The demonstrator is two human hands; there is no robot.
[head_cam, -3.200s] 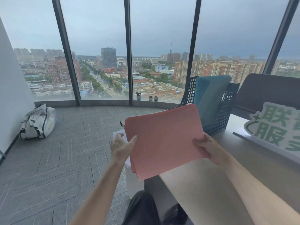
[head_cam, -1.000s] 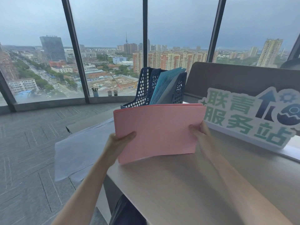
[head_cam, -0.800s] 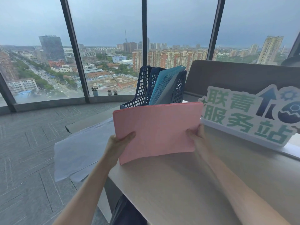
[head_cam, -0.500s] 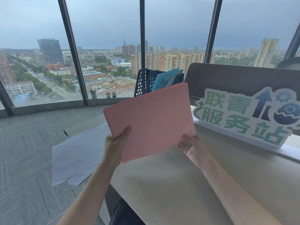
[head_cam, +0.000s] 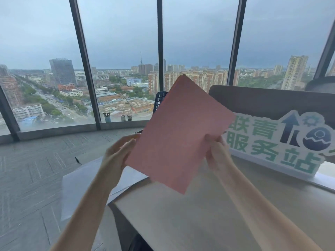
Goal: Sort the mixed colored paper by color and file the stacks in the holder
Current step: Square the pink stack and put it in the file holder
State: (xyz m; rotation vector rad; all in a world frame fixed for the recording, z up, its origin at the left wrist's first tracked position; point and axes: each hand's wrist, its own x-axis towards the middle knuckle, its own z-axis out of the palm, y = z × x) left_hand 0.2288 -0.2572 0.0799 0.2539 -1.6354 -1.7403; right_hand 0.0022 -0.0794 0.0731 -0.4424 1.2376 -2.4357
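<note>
I hold a stack of pink paper (head_cam: 178, 131) up in the air above the desk, tilted so one corner points up and right. My left hand (head_cam: 117, 154) grips its left edge and my right hand (head_cam: 216, 151) grips its lower right edge. The dark blue mesh file holder (head_cam: 159, 100) stands behind the stack; only a strip of its left wall shows, and its contents are hidden by the pink paper.
The light wooden desk (head_cam: 208, 214) lies below my arms. A white and green sign with an arrow (head_cam: 282, 142) stands at the right, before a dark partition (head_cam: 272, 100). White sheets (head_cam: 85, 187) overhang the desk's left edge. Tall windows fill the background.
The pink stack has been lifted from resting on edge on the desk and turned clockwise, rising in front of the file holder. Both hands stayed on it.
</note>
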